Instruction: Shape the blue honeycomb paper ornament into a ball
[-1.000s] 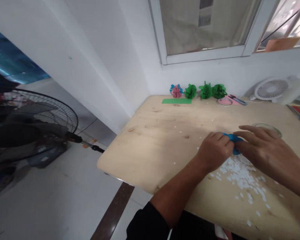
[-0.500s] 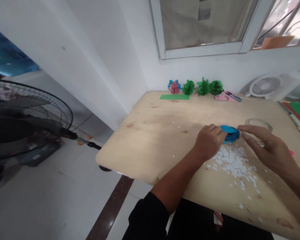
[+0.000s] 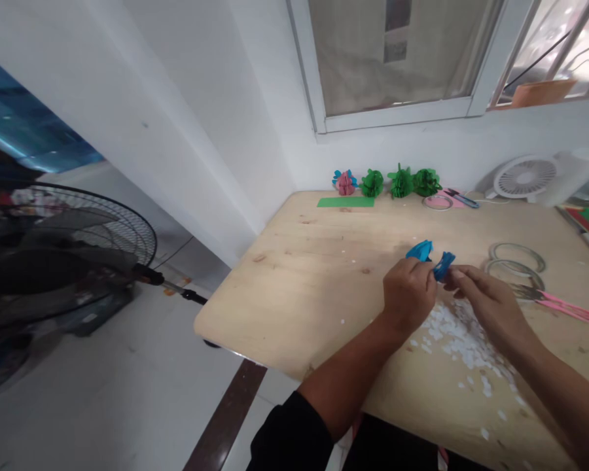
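Blue folded paper (image 3: 419, 250) shows above and between my hands, partly hidden by my fingers. My left hand (image 3: 408, 291) is closed around its middle, with one layered part sticking up past the knuckles and another standing between the hands. At the right end of the paper, my right hand (image 3: 488, 294) has thumb and fingers pinched together on its edge. Small white paper bits (image 3: 464, 333) lie scattered on the table just below both hands. To the right of my right hand are pink-handled snips (image 3: 564, 306) beside thin wire rings (image 3: 537, 252).
Along the wall stand a pink and blue paper ball (image 3: 345, 183) and several green paper balls (image 3: 401, 183). A green strip (image 3: 346, 203) lies before them. A small white fan (image 3: 525, 176) stands at the back right; a large black fan (image 3: 78, 229) is left of the wooden table (image 3: 285, 288).
My right hand has moved left and closed from a looser grip into a pinch on the blue paper. The paper is now bent and tilted. The pink-handled snips have come into fuller view.
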A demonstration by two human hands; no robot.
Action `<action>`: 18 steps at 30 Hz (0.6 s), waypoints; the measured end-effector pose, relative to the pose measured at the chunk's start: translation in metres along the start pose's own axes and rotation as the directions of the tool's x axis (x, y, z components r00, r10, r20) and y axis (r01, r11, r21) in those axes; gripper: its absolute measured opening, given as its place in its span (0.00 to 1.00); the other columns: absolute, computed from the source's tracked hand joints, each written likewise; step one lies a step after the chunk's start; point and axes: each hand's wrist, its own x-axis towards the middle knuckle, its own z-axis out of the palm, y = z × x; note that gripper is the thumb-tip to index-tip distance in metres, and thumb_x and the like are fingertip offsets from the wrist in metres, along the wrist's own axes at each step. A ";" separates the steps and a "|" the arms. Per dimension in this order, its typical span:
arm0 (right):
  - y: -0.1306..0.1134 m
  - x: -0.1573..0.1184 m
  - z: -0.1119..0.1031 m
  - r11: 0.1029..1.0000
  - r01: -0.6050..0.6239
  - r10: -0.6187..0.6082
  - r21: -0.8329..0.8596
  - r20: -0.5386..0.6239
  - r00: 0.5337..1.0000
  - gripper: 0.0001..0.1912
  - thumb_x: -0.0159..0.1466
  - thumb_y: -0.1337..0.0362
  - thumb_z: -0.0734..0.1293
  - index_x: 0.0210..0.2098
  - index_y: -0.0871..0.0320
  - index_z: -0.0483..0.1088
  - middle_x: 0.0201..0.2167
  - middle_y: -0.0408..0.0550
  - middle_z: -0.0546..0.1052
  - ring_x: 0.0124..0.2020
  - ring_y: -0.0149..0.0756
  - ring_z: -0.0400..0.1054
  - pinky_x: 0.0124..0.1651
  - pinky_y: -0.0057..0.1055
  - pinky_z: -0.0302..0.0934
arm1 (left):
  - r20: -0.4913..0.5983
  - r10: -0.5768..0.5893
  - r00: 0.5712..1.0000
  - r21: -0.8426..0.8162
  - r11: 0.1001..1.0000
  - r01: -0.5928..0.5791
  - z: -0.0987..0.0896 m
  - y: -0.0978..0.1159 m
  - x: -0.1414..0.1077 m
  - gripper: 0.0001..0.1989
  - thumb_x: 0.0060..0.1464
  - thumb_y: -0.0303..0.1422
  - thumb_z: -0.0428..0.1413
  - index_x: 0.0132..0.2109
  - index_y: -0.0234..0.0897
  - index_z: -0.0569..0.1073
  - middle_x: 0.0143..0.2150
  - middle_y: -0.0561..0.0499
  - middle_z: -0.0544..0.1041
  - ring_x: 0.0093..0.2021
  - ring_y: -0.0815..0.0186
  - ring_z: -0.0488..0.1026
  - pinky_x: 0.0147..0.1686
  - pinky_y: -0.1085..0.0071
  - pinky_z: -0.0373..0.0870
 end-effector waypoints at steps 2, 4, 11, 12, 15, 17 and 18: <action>0.001 0.001 0.004 0.999 0.027 -0.027 -0.027 0.006 1.000 0.19 0.59 0.46 0.66 0.31 0.55 0.75 0.27 0.48 0.78 0.32 0.41 0.72 0.39 0.37 0.67 | 0.012 0.004 1.000 0.010 1.000 -0.004 0.001 0.000 -0.001 0.08 0.61 0.27 0.52 0.41 0.38 0.77 0.35 0.46 0.80 0.38 0.60 0.77 0.39 0.66 0.75; 0.002 0.001 0.006 0.998 0.041 -0.041 -0.046 -0.002 0.999 0.18 0.58 0.46 0.65 0.30 0.55 0.74 0.26 0.46 0.78 0.31 0.41 0.72 0.38 0.36 0.67 | 0.025 0.006 1.000 0.014 1.000 -0.007 0.003 -0.001 -0.002 0.08 0.61 0.27 0.52 0.40 0.38 0.77 0.35 0.46 0.80 0.38 0.60 0.77 0.39 0.65 0.75; 0.010 0.004 0.006 1.000 0.014 -0.014 -0.003 -0.060 0.998 0.15 0.56 0.49 0.68 0.27 0.54 0.73 0.23 0.43 0.75 0.27 0.37 0.68 0.31 0.32 0.62 | 0.040 0.068 0.997 -0.084 0.994 -0.064 0.004 0.003 -0.006 0.10 0.62 0.30 0.51 0.42 0.37 0.78 0.35 0.46 0.80 0.38 0.59 0.77 0.39 0.64 0.76; 0.012 0.004 0.006 1.000 0.003 -0.002 0.022 -0.056 0.998 0.14 0.55 0.50 0.69 0.27 0.54 0.73 0.23 0.43 0.75 0.27 0.37 0.68 0.31 0.32 0.62 | 0.035 0.062 0.997 -0.111 0.992 -0.058 0.002 0.004 -0.006 0.10 0.62 0.30 0.51 0.41 0.37 0.78 0.35 0.46 0.80 0.38 0.59 0.77 0.40 0.64 0.76; 0.014 0.004 0.007 0.996 -0.039 0.042 0.084 -0.037 0.998 0.14 0.54 0.50 0.70 0.26 0.55 0.74 0.22 0.43 0.75 0.26 0.36 0.67 0.30 0.31 0.61 | -0.042 -0.010 0.999 -0.211 0.977 0.001 -0.004 0.004 -0.002 0.10 0.63 0.30 0.50 0.41 0.37 0.77 0.34 0.47 0.80 0.38 0.62 0.77 0.41 0.65 0.76; 0.015 0.004 0.007 0.991 -0.054 0.058 0.119 -0.028 0.998 0.15 0.54 0.50 0.71 0.26 0.55 0.74 0.22 0.43 0.74 0.26 0.36 0.67 0.29 0.31 0.61 | -0.108 -0.124 0.986 -0.268 0.959 0.091 -0.007 0.001 0.002 0.09 0.61 0.29 0.52 0.43 0.37 0.76 0.38 0.46 0.80 0.41 0.62 0.77 0.43 0.64 0.75; 0.015 0.004 0.008 0.989 -0.056 0.061 0.137 -0.029 0.998 0.15 0.54 0.49 0.71 0.26 0.55 0.74 0.22 0.43 0.74 0.26 0.36 0.67 0.30 0.31 0.62 | -0.124 -0.184 0.975 -0.299 0.944 0.140 -0.008 -0.001 0.004 0.08 0.60 0.28 0.53 0.43 0.37 0.76 0.39 0.46 0.80 0.42 0.62 0.77 0.43 0.64 0.75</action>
